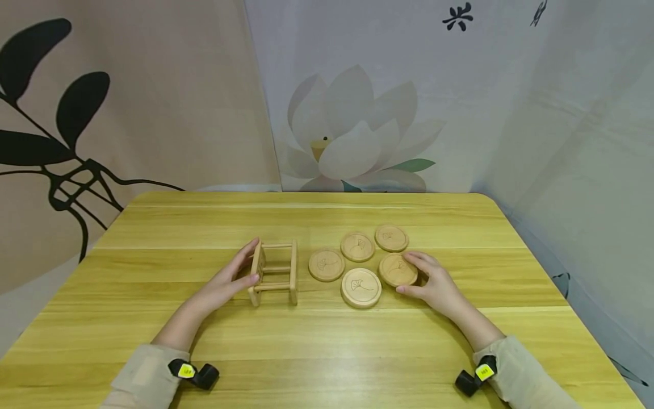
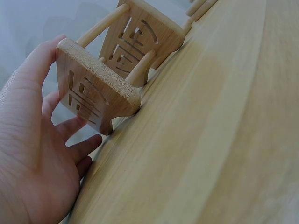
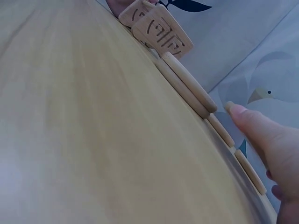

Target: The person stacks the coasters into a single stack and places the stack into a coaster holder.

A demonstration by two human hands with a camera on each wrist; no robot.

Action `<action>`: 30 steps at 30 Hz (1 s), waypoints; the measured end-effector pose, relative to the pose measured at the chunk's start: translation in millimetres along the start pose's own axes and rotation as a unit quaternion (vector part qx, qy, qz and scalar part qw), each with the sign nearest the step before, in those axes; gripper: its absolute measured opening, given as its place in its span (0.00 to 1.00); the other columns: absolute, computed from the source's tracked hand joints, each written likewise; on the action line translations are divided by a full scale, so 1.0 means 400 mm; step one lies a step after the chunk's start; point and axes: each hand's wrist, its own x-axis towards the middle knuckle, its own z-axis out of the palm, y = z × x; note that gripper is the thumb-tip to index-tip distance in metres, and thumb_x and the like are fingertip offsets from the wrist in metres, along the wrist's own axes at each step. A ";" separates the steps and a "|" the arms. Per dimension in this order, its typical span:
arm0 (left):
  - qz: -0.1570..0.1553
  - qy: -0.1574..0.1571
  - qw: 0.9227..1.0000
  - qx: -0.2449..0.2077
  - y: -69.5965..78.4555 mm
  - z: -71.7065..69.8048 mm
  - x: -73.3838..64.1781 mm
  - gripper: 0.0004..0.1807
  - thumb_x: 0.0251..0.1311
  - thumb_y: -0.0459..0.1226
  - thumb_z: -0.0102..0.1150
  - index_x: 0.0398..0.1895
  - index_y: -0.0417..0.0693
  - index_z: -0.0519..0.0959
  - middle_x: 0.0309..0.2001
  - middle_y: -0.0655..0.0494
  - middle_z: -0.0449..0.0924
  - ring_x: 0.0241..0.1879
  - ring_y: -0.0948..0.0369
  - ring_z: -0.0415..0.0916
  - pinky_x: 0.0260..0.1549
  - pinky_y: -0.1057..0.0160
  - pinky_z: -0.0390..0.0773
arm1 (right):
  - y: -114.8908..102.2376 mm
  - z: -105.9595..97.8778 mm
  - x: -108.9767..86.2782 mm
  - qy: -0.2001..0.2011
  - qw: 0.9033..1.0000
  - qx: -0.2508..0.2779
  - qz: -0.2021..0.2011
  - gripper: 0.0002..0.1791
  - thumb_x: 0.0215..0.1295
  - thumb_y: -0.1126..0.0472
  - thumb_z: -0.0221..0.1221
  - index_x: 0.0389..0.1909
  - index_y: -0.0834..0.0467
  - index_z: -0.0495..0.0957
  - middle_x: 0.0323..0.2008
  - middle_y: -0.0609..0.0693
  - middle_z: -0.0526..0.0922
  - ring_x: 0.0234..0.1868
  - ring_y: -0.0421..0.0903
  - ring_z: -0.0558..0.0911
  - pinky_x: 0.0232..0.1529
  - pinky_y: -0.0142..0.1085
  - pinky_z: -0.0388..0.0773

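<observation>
My left hand (image 1: 225, 287) grips the near side panel of a small wooden coaster rack (image 1: 276, 287), thumb at one edge and fingers at the other. In the left wrist view the rack (image 2: 93, 88) shows two cut-out panels joined by rods, its feet close to the table. My right hand (image 1: 434, 287) holds a round wooden coaster (image 1: 397, 270) by its right side, thumb at the near rim and fingertips at the far rim. That coaster's right edge is hidden by the hand. In the right wrist view the thumb (image 3: 257, 126) is extended.
More coasters with an engraved leaf lie between the hands: one at left (image 1: 326, 265), two farther back, and a thicker-looking pale coaster pile (image 1: 361, 288) in front. The wooden table (image 1: 327, 352) ends at a printed cloth backdrop (image 1: 357, 102).
</observation>
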 end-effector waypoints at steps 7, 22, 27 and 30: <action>0.001 -0.001 1.000 -0.001 0.000 0.000 0.001 0.38 0.64 0.40 0.48 0.70 0.65 0.39 0.69 0.52 0.40 0.65 0.44 0.41 0.50 0.31 0.49 | -0.017 0.014 -0.001 0.001 1.000 0.014 -0.019 0.45 0.41 0.44 0.68 0.61 0.59 0.65 0.60 0.55 0.63 0.61 0.55 0.60 0.57 0.51 0.58; -0.004 0.002 1.000 -0.007 0.001 0.001 -0.001 0.38 0.64 0.40 0.48 0.70 0.70 0.40 0.68 0.51 0.43 0.64 0.46 0.45 0.50 0.32 0.52 | -0.053 0.052 0.007 -0.005 0.998 0.031 -0.051 0.45 0.39 0.43 0.68 0.60 0.58 0.67 0.59 0.51 0.66 0.60 0.51 0.63 0.59 0.48 0.57; -0.005 0.007 1.000 -0.009 0.003 0.001 -0.001 0.38 0.64 0.40 0.49 0.70 0.70 0.40 0.68 0.53 0.44 0.64 0.47 0.45 0.50 0.33 0.52 | -0.064 0.063 0.008 -0.013 0.997 0.046 -0.057 0.45 0.39 0.45 0.68 0.60 0.60 0.67 0.59 0.54 0.66 0.61 0.52 0.62 0.59 0.49 0.56; -0.003 0.005 1.000 -0.009 0.002 0.000 -0.001 0.38 0.64 0.39 0.48 0.70 0.69 0.40 0.68 0.53 0.43 0.64 0.47 0.44 0.50 0.32 0.51 | -0.070 0.069 0.008 -0.019 0.997 0.048 -0.059 0.45 0.39 0.45 0.68 0.60 0.60 0.67 0.59 0.54 0.65 0.61 0.51 0.62 0.59 0.49 0.57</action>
